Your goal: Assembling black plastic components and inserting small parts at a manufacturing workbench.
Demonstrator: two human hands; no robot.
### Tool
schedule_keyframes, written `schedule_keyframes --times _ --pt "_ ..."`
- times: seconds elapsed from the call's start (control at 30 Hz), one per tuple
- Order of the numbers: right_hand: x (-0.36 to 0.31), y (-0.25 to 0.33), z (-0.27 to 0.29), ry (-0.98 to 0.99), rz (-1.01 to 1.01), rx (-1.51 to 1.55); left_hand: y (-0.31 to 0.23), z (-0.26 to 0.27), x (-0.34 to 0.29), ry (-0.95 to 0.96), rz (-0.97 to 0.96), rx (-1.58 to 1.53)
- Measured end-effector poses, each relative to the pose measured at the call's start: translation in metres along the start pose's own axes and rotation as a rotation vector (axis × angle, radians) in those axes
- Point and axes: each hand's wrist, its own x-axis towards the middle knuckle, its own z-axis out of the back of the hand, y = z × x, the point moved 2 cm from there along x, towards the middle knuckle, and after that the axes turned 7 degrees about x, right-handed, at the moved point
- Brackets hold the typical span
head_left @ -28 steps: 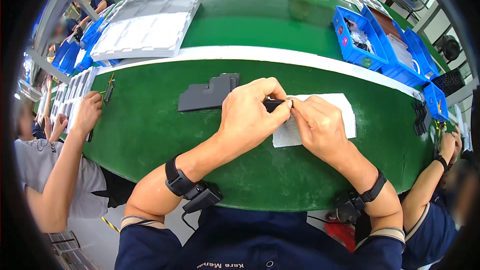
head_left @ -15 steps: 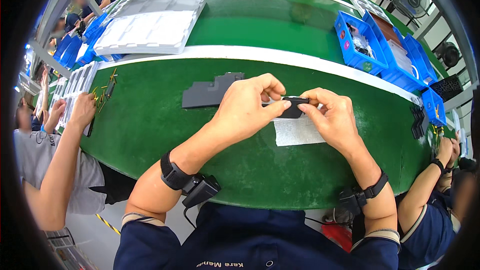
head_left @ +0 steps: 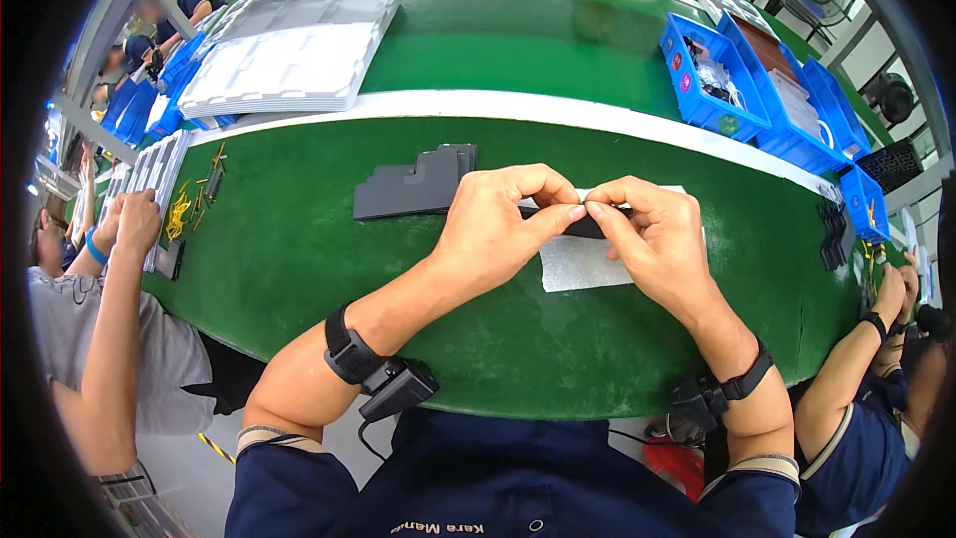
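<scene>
Over the green table, my left hand (head_left: pixel 506 217) and my right hand (head_left: pixel 657 231) come together, thumbs and forefingers pinched tip to tip. Whatever is between the left fingertips is too small to make out. A black flat part (head_left: pixel 586 227) shows just below the fingertips, partly hidden by both hands; my right fingers close on it. Beneath lies a whitish sheet (head_left: pixel 578 271), its far side partly covered by the right hand. Left of my hands rests a group of dark grey flat parts (head_left: pixel 406 191) with stepped edges, overlapping one another.
A stack of white trays (head_left: pixel 284 60) stands at the far left, and blue bins (head_left: pixel 712 90) with parts at the far right. Small yellow and dark pieces (head_left: pixel 181 214) lie near a co-worker's hands (head_left: pixel 134 224) on the left. Dark parts (head_left: pixel 835 234) sit at the right edge.
My left forefinger has come down from its raised position to meet the thumb. Both hands' fingertips have drawn together over the black part. The view has shifted slightly.
</scene>
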Motion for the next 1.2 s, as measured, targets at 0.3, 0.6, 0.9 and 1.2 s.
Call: schedule_keyframes --times 0.3,0.6,0.9,1.2 --pt "0.001 0.000 0.000 0.028 0.031 -0.023 0.012 0.001 0.009 0.121 0.058 -0.139" --pt "-0.001 0.003 -0.003 -0.023 -0.075 -0.040 0.000 -0.008 -0.003 -0.251 -0.615 0.539" --pt "-0.001 0.001 -0.003 -0.075 -0.008 -0.056 -0.001 -0.008 -0.001 -0.160 -0.522 0.475" --pt "-0.001 0.003 -0.001 -0.052 -0.043 -0.047 0.005 -0.007 -0.001 -0.081 -0.120 0.343"
